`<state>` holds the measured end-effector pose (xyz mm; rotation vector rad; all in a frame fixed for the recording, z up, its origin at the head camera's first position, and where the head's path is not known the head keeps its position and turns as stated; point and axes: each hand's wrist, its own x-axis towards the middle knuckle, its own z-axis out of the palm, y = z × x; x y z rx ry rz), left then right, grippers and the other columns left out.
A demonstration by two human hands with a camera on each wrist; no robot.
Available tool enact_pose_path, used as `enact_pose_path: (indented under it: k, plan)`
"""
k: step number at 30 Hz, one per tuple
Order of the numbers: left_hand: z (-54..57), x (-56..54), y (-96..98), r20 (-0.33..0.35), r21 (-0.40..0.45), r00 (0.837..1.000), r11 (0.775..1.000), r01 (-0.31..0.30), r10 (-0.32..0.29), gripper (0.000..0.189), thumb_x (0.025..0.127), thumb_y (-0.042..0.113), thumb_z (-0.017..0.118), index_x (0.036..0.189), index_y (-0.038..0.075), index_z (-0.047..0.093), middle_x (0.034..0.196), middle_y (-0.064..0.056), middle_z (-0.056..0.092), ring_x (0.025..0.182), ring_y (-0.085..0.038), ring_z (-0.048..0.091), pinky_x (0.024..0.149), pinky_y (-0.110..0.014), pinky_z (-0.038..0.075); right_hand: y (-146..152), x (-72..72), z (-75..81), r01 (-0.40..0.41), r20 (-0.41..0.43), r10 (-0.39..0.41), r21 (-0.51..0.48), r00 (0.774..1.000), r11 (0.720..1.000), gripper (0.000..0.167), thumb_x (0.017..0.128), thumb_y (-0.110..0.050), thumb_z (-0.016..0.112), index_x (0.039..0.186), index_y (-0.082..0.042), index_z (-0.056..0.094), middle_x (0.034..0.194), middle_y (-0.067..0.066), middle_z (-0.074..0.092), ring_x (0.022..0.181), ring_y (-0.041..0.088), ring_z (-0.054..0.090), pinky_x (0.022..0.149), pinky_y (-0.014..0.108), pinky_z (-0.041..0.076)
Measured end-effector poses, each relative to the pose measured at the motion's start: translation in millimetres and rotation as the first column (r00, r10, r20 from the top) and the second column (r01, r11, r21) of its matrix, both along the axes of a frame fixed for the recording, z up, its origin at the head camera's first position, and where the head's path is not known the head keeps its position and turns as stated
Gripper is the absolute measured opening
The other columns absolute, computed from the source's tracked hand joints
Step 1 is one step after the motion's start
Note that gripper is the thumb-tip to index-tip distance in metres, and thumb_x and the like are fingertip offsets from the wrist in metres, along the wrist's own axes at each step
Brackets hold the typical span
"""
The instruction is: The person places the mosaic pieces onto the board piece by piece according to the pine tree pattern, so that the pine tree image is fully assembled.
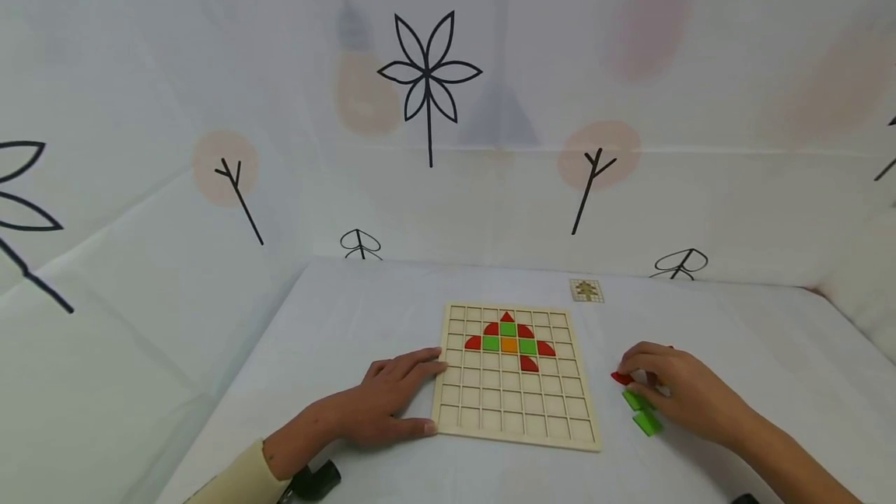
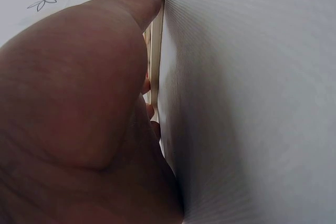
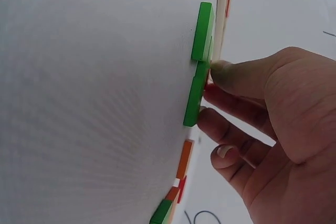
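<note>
A pale wooden grid board (image 1: 479, 399) lies on the white table. Red, green and orange pieces on it form a stepped, tree-like shape around an orange square (image 1: 509, 344), with a red curved piece (image 1: 529, 364) below and to the right. My left hand (image 1: 385, 403) rests at the board's left edge, fingers spread and thumb touching the near corner. To the right of the board, my right hand (image 1: 682, 391) pinches a red piece (image 1: 620, 378) between thumb and fingers; its full outline is hidden. Two green pieces (image 1: 647, 422) lie beside that thumb.
A small pattern card (image 1: 586, 291) with a tree picture lies behind the board. In the right wrist view, an orange piece (image 3: 185, 159) and another green piece (image 3: 160, 212) lie beyond the right hand. A white cloth wall (image 1: 490, 208) with drawn plants stands behind the table.
</note>
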<state>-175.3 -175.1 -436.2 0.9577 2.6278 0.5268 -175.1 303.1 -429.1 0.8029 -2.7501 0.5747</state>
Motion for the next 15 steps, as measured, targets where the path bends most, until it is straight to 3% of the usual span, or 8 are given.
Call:
enact_pose_path:
  k: [7, 12, 15]
  plan:
    - [0.5, 1.6, 0.5, 0.010, 0.002, 1.000, 1.000, -0.007, 0.007, 0.083, 0.100, 0.072, 0.055, 0.167, 0.038, 0.021, 0.176, 0.010, 0.011, 0.161, -0.017, 0.018, 0.120, -0.057, 0.024, -0.4, 2.8, 2.7, -0.005, 0.012, 0.005, 0.006, 1.000, 1.000, 0.034, 0.080, -0.007, 0.092, 0.098, -0.031, 0.078, 0.102, -0.020, 0.059, 0.080, -0.003, 0.051, 0.067, 0.022, 0.047]
    - [1.1, 2.0, 0.8, 0.007, -0.005, 1.000, 1.000, -0.010, 0.010, 0.084, 0.099, 0.073, 0.055, 0.167, 0.039, 0.020, 0.176, 0.010, 0.010, 0.161, -0.017, 0.018, 0.120, -0.057, 0.024, 5.1, 3.8, 5.9, -0.102, 0.037, 0.101, 0.018, 0.994, 0.995, 0.035, 0.079, -0.009, 0.092, 0.098, -0.034, 0.076, 0.098, -0.023, 0.059, 0.080, -0.005, 0.052, 0.068, 0.023, 0.049]
    - [1.1, 1.5, 0.8, 0.007, -0.005, 1.000, 1.000, -0.011, 0.011, 0.084, 0.099, 0.074, 0.054, 0.167, 0.039, 0.020, 0.176, 0.011, 0.010, 0.161, -0.017, 0.018, 0.120, -0.057, 0.024, 8.0, 3.6, 7.5, -0.142, 0.093, 0.141, 0.011, 0.986, 0.990, 0.032, 0.081, -0.012, 0.092, 0.101, -0.033, 0.076, 0.100, -0.022, 0.060, 0.082, -0.004, 0.053, 0.068, 0.023, 0.049]
